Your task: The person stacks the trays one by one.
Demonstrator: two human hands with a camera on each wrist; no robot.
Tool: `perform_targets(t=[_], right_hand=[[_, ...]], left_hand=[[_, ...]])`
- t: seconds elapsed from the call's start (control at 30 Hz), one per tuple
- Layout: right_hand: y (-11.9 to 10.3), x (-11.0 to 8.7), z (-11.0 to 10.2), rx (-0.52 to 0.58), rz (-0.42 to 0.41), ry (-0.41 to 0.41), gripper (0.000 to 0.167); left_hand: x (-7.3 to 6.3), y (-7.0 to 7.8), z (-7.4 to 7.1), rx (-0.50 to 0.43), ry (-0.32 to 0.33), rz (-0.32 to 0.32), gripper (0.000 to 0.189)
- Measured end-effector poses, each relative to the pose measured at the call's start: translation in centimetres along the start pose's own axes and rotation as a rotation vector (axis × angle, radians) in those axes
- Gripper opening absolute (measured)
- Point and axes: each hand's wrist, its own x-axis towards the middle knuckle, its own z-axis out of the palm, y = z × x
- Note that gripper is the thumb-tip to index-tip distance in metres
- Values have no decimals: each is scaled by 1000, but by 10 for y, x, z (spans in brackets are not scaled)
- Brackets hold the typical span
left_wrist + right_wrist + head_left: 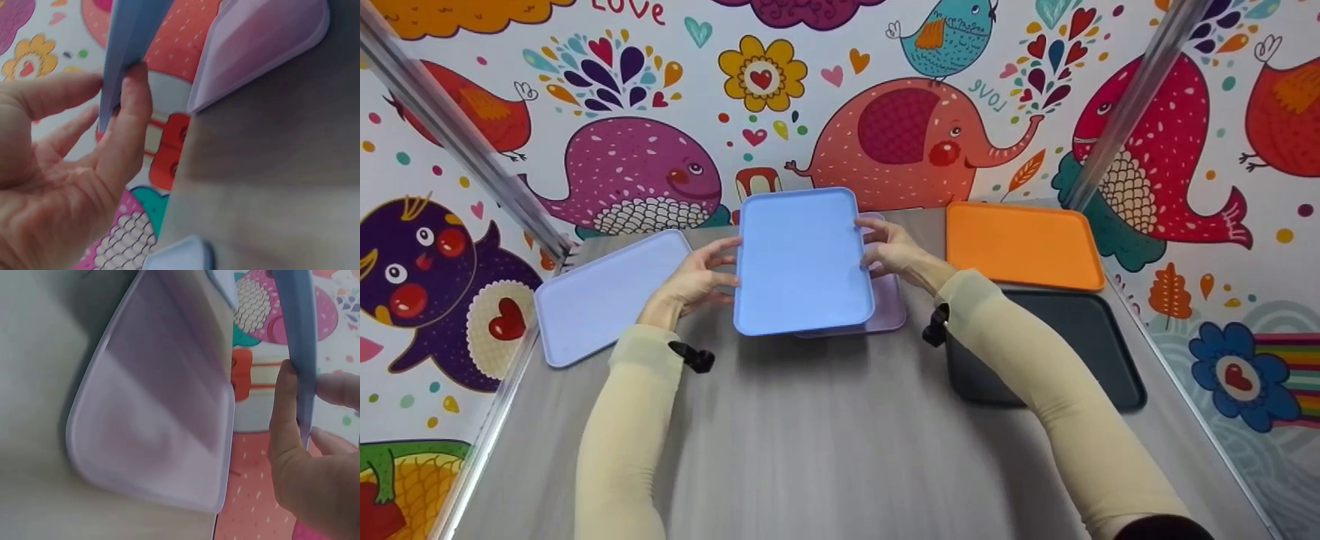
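Both hands hold a light blue rectangular tray (802, 262) up above the table, over a pinkish-purple tray (891, 304) that it partly covers in the head view. My left hand (697, 279) pinches the blue tray's left edge, thumb on one face and fingers on the other, as the left wrist view shows. On the opposite edge, my right hand (898, 249) pinches it the same way. In the right wrist view the purple tray (152, 422) lies on the table, apart from the raised blue tray (301, 337).
A pale lavender tray (611, 300) lies slanted at the table's left. On the right sit an orange tray (1024, 246) and, nearer, a dark tray (1057, 349), partly under the right forearm. Patterned walls (825, 45) border the grey table (810, 435) at the back and sides.
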Motion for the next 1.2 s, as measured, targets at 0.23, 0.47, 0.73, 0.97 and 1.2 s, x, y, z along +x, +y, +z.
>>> perform_targets(t=[0.23, 0.47, 0.73, 0.97, 1.2], right_hand=[[10, 1, -22, -55, -8, 81, 89], [32, 6, -38, -121, -5, 136, 85], [54, 14, -44, -131, -6, 222, 80], [65, 15, -43, -192, 27, 274, 67], [73, 18, -40, -254, 37, 251, 58]], left_hand=[[21, -7, 30, 30, 53, 7, 92], [41, -9, 57, 189, 85, -11, 93], [61, -14, 83, 307, 125, -6, 89], [72, -20, 93, 452, 210, 10, 82], [83, -35, 96, 536, 267, 1, 70]])
